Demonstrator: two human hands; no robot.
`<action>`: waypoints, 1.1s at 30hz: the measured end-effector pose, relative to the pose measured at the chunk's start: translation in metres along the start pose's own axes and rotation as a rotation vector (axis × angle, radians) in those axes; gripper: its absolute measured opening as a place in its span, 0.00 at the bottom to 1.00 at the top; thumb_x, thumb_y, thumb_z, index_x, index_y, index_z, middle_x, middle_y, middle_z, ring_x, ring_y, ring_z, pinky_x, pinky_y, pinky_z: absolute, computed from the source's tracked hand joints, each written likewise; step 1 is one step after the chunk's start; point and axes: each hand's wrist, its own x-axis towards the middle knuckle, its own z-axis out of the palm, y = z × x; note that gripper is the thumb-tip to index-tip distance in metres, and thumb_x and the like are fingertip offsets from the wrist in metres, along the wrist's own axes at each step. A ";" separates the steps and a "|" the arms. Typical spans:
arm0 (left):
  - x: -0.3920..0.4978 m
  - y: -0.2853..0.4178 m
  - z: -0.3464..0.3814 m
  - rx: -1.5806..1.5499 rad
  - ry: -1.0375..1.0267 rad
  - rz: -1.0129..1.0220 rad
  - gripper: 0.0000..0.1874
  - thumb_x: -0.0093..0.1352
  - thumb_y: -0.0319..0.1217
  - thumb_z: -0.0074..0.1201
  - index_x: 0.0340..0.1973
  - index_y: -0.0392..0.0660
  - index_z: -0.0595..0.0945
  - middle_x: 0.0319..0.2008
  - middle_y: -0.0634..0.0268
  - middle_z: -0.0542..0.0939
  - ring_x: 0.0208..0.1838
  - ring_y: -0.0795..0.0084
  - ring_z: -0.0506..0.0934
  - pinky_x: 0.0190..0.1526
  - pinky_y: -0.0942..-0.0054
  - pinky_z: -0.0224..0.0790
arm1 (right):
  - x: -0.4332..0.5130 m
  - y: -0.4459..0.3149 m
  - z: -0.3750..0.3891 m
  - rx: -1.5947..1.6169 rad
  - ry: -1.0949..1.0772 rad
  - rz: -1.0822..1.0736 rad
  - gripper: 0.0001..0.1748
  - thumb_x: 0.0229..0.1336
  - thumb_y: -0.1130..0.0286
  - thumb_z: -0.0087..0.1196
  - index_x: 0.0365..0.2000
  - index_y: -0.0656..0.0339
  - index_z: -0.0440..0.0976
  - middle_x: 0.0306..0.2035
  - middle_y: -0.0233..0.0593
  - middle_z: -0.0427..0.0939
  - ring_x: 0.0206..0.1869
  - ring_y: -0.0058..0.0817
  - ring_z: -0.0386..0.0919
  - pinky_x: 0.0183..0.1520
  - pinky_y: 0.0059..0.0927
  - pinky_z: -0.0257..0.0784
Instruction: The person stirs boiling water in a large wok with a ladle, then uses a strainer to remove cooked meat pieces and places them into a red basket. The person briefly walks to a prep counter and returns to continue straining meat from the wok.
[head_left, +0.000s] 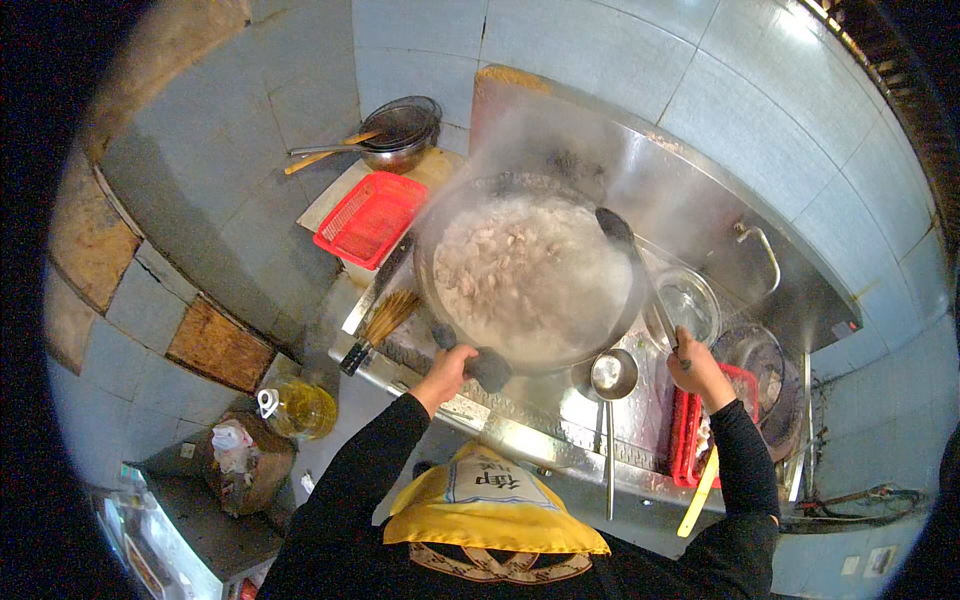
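Observation:
A large wok (424, 274) stands on the steel stove, full of steaming, cloudy liquid with pieces of pale brown food (499, 259), perhaps meat. My left hand (448, 373) grips a dark cloth (489, 369) at the wok's near left rim; the cloth hides whatever part of the rim or handle lies under it. In my right hand (697, 366) is the long handle of a dark metal wok ladle (616, 227), whose head rests at the wok's right rim. Between my hands, a small steel ladle (613, 375) lies on the stove top, its handle pointing towards me.
A red plastic basket (371, 217) and stacked bowls with strainers (401, 135) stand at the back left. Nearer is a bamboo brush (390, 315). On the right are a steel basin (684, 304), a faucet (765, 255) and another red basket (684, 439). An oil jug (307, 409) stands lower left.

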 end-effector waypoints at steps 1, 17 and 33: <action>0.002 -0.001 -0.001 0.000 0.003 -0.010 0.10 0.64 0.33 0.56 0.38 0.42 0.78 0.39 0.64 0.78 0.43 0.69 0.76 0.41 0.64 0.69 | -0.003 0.005 0.006 -0.027 -0.025 0.022 0.16 0.51 0.74 0.50 0.40 0.73 0.66 0.33 0.70 0.75 0.38 0.60 0.78 0.38 0.51 0.71; -0.010 0.010 0.014 0.020 0.082 0.008 0.13 0.64 0.33 0.56 0.40 0.40 0.76 0.39 0.64 0.75 0.40 0.69 0.74 0.40 0.64 0.66 | 0.006 -0.147 0.133 1.715 -0.735 0.532 0.11 0.58 0.78 0.47 0.43 0.60 0.66 0.22 0.25 0.65 0.17 0.11 0.62 0.16 0.16 0.56; -0.011 0.006 0.014 -0.054 0.022 -0.007 0.08 0.68 0.33 0.51 0.37 0.41 0.77 0.37 0.64 0.78 0.40 0.68 0.75 0.41 0.65 0.67 | -0.021 -0.088 0.025 1.338 -0.424 0.285 0.21 0.53 0.78 0.47 0.50 0.66 0.68 0.19 0.28 0.64 0.15 0.16 0.61 0.14 0.20 0.53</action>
